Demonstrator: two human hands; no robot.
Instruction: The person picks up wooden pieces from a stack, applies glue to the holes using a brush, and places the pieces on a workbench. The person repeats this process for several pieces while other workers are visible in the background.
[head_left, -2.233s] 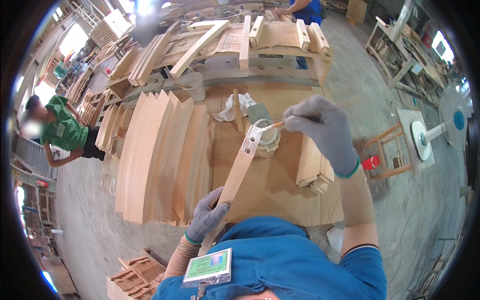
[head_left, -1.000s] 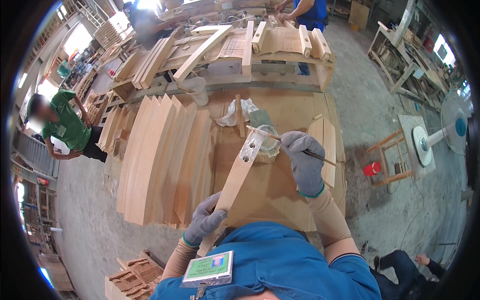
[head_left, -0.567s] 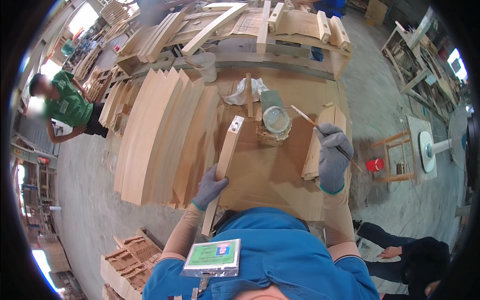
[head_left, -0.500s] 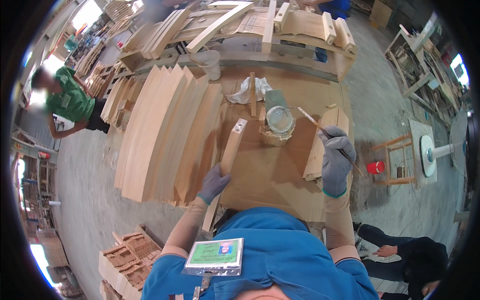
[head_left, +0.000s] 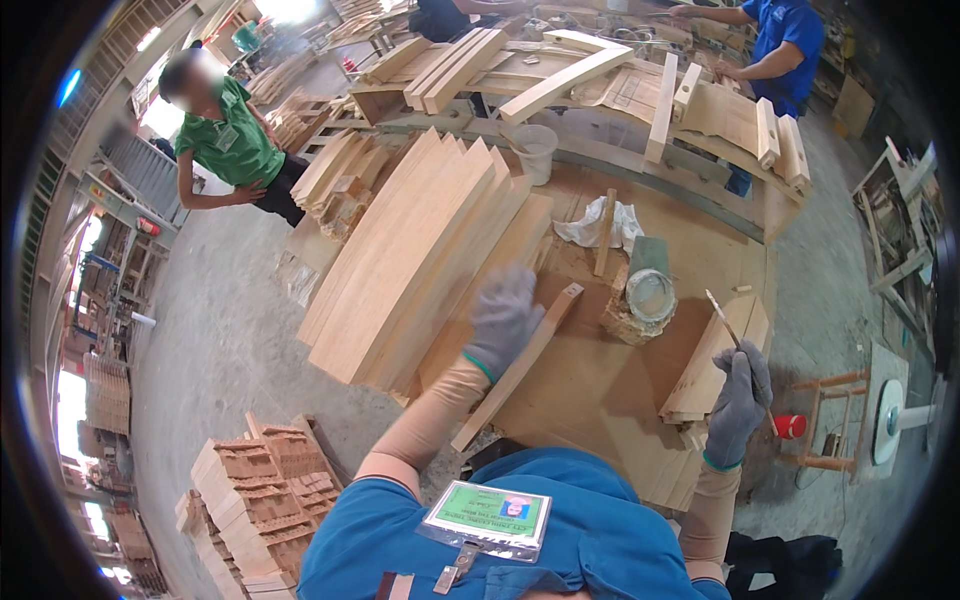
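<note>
My left hand [head_left: 503, 318], in a grey glove and blurred by motion, is over the right edge of a stack of pale curved boards [head_left: 400, 260]. Its fingers look stretched out, with nothing visible in them. Just to its right a narrow wooden bar [head_left: 527, 363] with holes at its far end lies slanted across the near part of the work surface. My right hand [head_left: 738, 400], also gloved, is closed around a thin brush [head_left: 725, 320], pale tip up. Left of the brush stands a round can [head_left: 651, 296] with pale contents, crusted with residue around it.
A brown covering [head_left: 600, 390] lies on the work surface. Beyond the can are a white cloth [head_left: 622, 228], a stick [head_left: 605, 235] and a white bucket [head_left: 536, 152]. Boards [head_left: 700, 375] lie near my right hand. A person in green stands at left; another in blue works at the far bench.
My left hand has let go of the wooden bar and moved up and away toward the curved boards. The bar now lies down. The view has turned; my right hand still holds the brush.
</note>
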